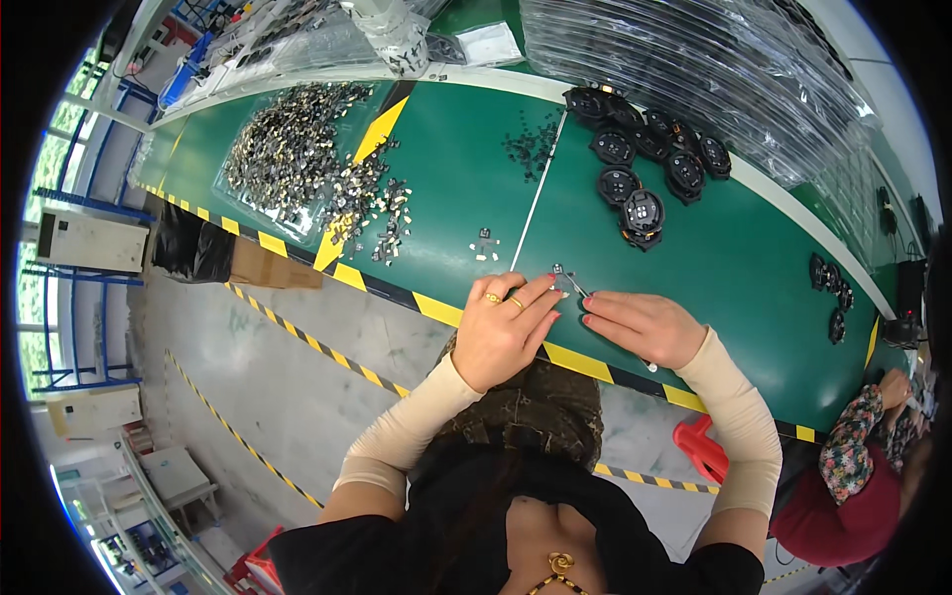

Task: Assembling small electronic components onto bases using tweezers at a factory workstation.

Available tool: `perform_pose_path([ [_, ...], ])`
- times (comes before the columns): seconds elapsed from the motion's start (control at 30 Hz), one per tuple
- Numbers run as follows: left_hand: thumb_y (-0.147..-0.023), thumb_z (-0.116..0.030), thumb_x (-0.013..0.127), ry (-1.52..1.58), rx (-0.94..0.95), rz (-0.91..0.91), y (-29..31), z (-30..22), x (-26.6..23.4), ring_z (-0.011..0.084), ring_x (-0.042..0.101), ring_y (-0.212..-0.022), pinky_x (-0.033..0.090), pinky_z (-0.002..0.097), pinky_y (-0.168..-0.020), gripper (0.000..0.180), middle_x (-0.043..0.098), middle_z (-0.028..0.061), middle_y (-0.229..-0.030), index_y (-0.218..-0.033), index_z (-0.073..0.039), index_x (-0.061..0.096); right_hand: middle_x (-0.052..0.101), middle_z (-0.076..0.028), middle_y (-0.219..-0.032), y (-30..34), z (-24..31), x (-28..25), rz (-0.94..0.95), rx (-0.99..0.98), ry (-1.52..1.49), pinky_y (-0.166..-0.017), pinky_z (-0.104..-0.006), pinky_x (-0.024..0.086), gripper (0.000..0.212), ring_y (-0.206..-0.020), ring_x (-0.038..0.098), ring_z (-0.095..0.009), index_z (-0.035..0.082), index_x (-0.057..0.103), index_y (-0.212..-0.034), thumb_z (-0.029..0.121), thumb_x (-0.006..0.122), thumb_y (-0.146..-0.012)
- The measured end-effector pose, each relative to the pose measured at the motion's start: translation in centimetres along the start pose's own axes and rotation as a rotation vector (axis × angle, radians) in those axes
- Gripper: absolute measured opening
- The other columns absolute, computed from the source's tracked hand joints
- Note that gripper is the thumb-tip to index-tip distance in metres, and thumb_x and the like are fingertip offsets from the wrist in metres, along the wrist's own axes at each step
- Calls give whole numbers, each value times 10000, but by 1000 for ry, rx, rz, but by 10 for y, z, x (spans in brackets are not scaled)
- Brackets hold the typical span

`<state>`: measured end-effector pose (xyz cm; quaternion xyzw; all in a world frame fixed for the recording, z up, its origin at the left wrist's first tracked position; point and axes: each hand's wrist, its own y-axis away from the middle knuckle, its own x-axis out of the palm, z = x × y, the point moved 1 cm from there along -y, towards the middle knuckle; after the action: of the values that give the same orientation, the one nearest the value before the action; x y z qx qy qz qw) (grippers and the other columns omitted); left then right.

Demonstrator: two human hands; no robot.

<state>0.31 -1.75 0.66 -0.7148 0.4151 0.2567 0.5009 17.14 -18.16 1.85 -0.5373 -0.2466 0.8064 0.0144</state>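
Observation:
My left hand [501, 332] is over the near edge of the green table, fingers bent together. Its fingertips meet at a tiny dark-and-pale part [558, 269], and the fingers hide most of whatever they pinch. From the right, my right hand [650, 327] closes on slim metal tweezers [582, 292], whose tips point at that part. Left of my hands lies a small cluster of loose parts [485, 244], dark and pale. Farther left spreads a big heap of small metallic parts [288, 149], some gold-coloured, on a clear plastic sheet.
Black round housings [643, 216] stand in a group at the back right; more small black parts [838, 288] lie far right. Tiny black pieces [533, 144] are scattered near a white line. Clear plastic trays [684, 69] are stacked behind. Another person's sleeve [851, 446] shows at right.

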Motion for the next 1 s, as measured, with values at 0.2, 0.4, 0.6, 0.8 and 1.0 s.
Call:
perform_pose_path([
  [0.2,-737,42,695,209,21,-143,-21,-3,-12,312,637,-1025,541,372,-824,263,639,135,-1145,-998,23,666,676,-147,-1029,2,-12,-10,-465,277,-110,-821,-328,543,250,-936,661,-253,-14,678,-1028,-71,620,-791],
  [0.4,-792,-39,572,-16,302,28,-90,-17,34,280,556,-1169,474,381,-956,395,578,124,-1242,-1183,10,583,646,-151,-1059,-16,-61,-10,-1037,645,-982,-865,-325,524,189,-980,659,-281,-76,635,-1079,-4,549,-927],
  [0.6,-779,-91,571,-164,345,40,-121,-9,73,259,563,-1078,477,355,-910,344,591,122,-1046,-1099,32,606,637,-181,-1107,3,-83,-11,-1203,646,-1055,-914,-380,513,222,-983,653,-303,-74,607,-1123,24,562,-930],
  [0.8,-764,-86,606,-103,380,45,-135,10,60,263,558,-1020,431,411,-959,236,584,80,-992,-989,-28,650,629,-201,-1118,18,-74,-19,-1273,741,-1108,-866,-366,547,241,-982,654,-316,-72,589,-1149,37,559,-937],
  [1.0,-687,-126,700,38,474,-27,-73,-18,17,239,552,-1013,458,452,-909,359,626,36,-1069,-1040,-73,657,639,-210,-1099,47,-39,-19,-1212,809,-1083,-804,-339,561,218,-917,677,-281,-65,600,-1117,41,570,-930],
])
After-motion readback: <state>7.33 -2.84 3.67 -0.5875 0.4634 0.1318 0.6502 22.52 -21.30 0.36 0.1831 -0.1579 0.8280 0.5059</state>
